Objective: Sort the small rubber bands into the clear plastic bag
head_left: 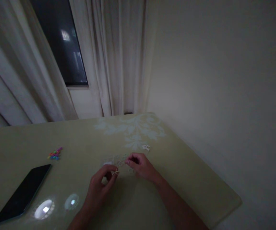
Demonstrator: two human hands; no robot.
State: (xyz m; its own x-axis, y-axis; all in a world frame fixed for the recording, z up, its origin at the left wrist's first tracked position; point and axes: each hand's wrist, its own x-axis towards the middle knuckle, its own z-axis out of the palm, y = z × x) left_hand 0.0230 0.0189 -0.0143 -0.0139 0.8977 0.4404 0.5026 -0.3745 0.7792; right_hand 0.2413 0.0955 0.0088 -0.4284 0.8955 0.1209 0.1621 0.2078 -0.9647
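A small pale, thin-armed piece is pinched between the thumb and index finger of my left hand, low over the table. To its right, my right hand has thumb and fingertips pressed together; what they hold, if anything, is too small to make out. Between and behind the hands lie several small clear ring-like pieces and a faint transparent sheet or bag. A few small white pieces rest just beyond my right hand.
On the left of the greenish table lies a small pile of colourful pieces. Nearer stands a flat black tablet, lying at an angle. Curtains hang behind the table, and a wall runs along its right edge.
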